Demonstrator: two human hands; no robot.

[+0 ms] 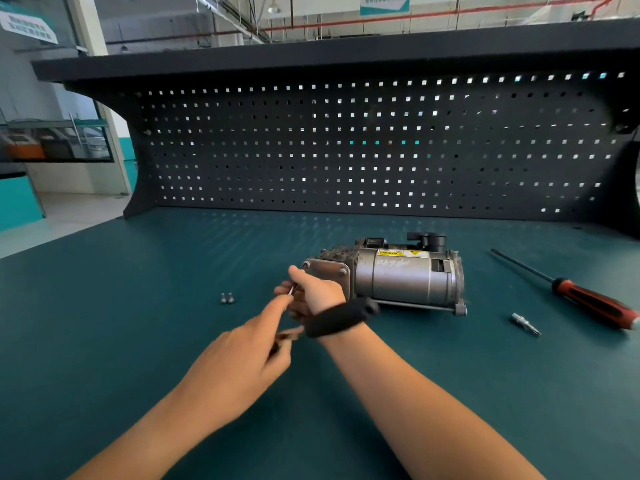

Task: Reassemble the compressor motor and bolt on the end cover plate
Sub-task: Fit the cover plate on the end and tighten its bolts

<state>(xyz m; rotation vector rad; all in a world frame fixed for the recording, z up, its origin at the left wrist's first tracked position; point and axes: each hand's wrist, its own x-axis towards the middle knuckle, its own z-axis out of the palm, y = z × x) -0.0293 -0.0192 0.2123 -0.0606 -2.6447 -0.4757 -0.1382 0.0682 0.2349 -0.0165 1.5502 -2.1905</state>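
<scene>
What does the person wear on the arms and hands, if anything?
Both forearms are bare, no sleeves in view. Neither the left hand nor the right hand wears a glove. A wide black band, seemingly soft fabric, wraps the right wrist.

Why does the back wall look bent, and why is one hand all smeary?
Head view: the wide lens bows the pegboard; motion blurs the left hand, while the right hand, pinching a small metal piece, and the compressor look sharper; light glints through the pegboard's holes.
</scene>
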